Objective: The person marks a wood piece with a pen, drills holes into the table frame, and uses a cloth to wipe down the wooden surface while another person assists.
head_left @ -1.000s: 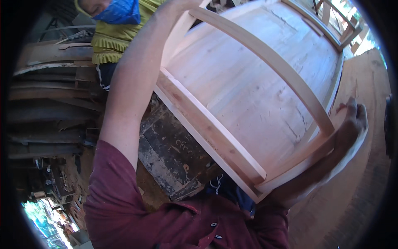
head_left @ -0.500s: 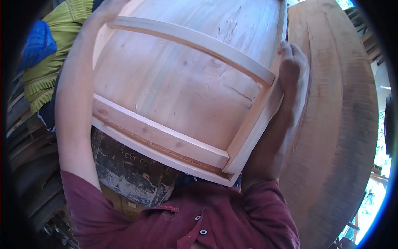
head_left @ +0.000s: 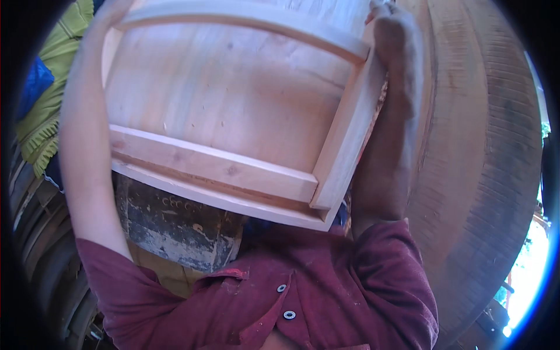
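A pale framed wooden panel [head_left: 233, 87] is tilted up in front of me, its lower edge close to my shirt. It has side rails, a cross rail [head_left: 251, 24] and a lower rail [head_left: 216, 163] on its face. At the upper left, my left hand [head_left: 119, 7] is on the left side rail; the picture's top edge cuts it off and its fingers are hidden. My right hand [head_left: 389, 32] is closed around the right side rail [head_left: 350, 128], high up, with fingers curled over the edge. Both forearms run along the panel's sides.
A broad brown wooden slab [head_left: 461, 146] with rough saw marks stands along the right. Below the panel is a dark, scuffed box-like block [head_left: 169, 227]. Yellow-green cloth [head_left: 49, 111] and a blue bag-like thing [head_left: 35, 84] lie at the left, above several stacked curved wooden pieces [head_left: 41, 233].
The panel has shifted up and left in the view and turned slightly, its lower edge now more level. Both hands moved up with it, still on its side rails.
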Action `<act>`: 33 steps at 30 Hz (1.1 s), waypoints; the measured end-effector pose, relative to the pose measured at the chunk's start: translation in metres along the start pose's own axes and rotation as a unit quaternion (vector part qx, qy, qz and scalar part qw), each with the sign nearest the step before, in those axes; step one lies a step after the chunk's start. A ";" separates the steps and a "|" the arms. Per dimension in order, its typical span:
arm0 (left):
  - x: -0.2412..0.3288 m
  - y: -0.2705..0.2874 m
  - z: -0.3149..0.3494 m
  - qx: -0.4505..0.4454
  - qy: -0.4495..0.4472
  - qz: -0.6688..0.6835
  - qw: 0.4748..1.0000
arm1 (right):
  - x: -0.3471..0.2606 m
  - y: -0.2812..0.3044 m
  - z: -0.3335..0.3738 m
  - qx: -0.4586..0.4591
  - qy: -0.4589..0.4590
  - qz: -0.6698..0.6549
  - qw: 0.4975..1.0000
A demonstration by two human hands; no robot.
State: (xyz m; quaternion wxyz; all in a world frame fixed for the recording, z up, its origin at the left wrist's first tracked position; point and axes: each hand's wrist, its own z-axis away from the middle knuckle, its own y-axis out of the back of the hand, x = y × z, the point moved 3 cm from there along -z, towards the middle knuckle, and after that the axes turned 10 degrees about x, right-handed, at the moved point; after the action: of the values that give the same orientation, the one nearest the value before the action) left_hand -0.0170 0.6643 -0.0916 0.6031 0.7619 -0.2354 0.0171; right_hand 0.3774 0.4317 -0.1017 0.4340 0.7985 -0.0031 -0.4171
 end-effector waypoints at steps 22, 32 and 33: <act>-0.057 -0.024 -0.013 -0.034 -0.104 -0.214 0.971 | -0.012 -0.016 0.031 -0.015 0.119 0.104 0.987; -0.035 -0.022 -0.022 -0.015 0.039 -0.128 0.991 | -0.012 -0.010 0.030 -0.030 0.278 0.280 0.919; -0.075 -0.031 -0.033 -0.024 -0.001 -0.086 0.996 | -0.017 -0.019 0.029 -0.057 0.291 0.230 0.927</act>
State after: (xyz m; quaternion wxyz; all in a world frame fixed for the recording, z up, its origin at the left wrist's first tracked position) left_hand -0.0632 0.7255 -0.1344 0.6200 0.7648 -0.1701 -0.0413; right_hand 0.3408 0.4297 -0.1116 0.5450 0.8359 -0.0362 -0.0550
